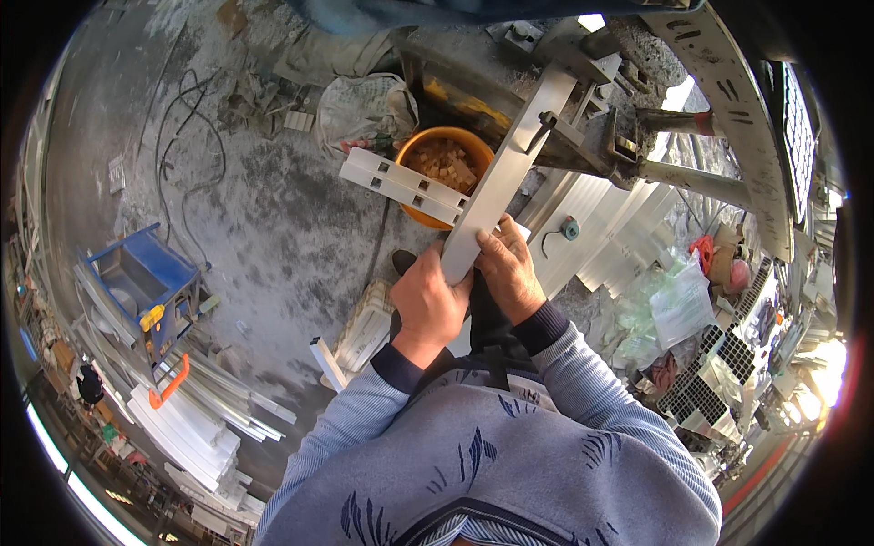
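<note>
A long silver metal profile (492,187) points away from me, tilted to the right at its far end, where it meets a grimy machine (610,127). Its near end is gripped by my left hand (430,300), fingers wrapped around the left side. On the right side my right hand (512,273) pinches the same piece, thumb on top. A dark clamp-like part (543,130) shows against the profile's far half. Crossing under it to the left are pale bars with square holes (391,177), lying over an orange bucket (409,142) of small offcuts.
A white sack (364,107) stands beside the bucket. On the right are flat metal strips (596,223), a small round teal tool (570,228) and plastic bags (683,305). To the left sit a blue-framed machine (150,264), stacked profiles (196,437) and a floor cable (218,150).
</note>
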Demonstrator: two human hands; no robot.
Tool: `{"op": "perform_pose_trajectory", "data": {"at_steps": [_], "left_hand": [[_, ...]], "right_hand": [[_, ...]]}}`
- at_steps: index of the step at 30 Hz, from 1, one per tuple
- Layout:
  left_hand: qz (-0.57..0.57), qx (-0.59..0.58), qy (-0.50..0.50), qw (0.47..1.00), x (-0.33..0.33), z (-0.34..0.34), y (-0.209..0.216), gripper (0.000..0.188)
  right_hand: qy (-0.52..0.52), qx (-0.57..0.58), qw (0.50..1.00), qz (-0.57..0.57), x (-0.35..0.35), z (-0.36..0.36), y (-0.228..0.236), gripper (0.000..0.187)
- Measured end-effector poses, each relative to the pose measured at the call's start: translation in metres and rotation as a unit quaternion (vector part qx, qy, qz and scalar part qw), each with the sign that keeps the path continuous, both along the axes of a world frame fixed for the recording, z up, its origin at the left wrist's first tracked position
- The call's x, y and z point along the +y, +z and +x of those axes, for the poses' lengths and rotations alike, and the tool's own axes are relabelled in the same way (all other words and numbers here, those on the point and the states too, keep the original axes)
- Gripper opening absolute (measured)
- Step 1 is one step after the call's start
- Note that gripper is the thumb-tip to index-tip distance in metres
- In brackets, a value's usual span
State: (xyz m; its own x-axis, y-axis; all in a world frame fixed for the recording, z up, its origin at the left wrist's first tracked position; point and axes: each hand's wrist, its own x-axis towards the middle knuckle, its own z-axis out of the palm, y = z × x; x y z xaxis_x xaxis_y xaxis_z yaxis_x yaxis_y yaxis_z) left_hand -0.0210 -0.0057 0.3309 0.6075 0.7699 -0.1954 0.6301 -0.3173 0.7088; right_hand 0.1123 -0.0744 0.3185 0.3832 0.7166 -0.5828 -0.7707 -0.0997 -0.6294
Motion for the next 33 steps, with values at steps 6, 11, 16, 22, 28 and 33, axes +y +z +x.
{"op": "perform_pose_trajectory", "data": {"at_steps": [6,11,16,22,28,33], "left_hand": [[-0.018,-0.008,-0.007,1.0,0.007,0.011,0.002,0.045],[-0.03,-0.036,-0.009,0.999,0.015,0.034,0.002,0.048],[-0.015,0.007,-0.024,1.0,0.031,0.084,-0.006,0.046],[0.001,0.01,-0.004,1.0,0.042,0.124,-0.012,0.035],[-0.01,0.008,-0.019,1.0,0.048,0.14,-0.017,0.031],[-0.002,-0.009,-0.015,1.0,0.053,0.152,-0.016,0.027]], "right_hand": [[-0.021,-0.029,0.999,0.003,-0.003,-0.013,-0.004,0.045],[-0.042,-0.067,0.997,-0.006,0.006,-0.006,0.0,0.043],[-0.067,-0.12,0.989,-0.049,0.021,0.033,-0.004,0.041],[-0.093,-0.107,0.989,-0.042,0.029,0.048,0.002,0.041],[-0.118,-0.092,0.986,-0.069,0.036,0.057,0.008,0.029],[-0.141,-0.098,0.981,-0.095,0.041,0.068,0.006,0.018]]}}
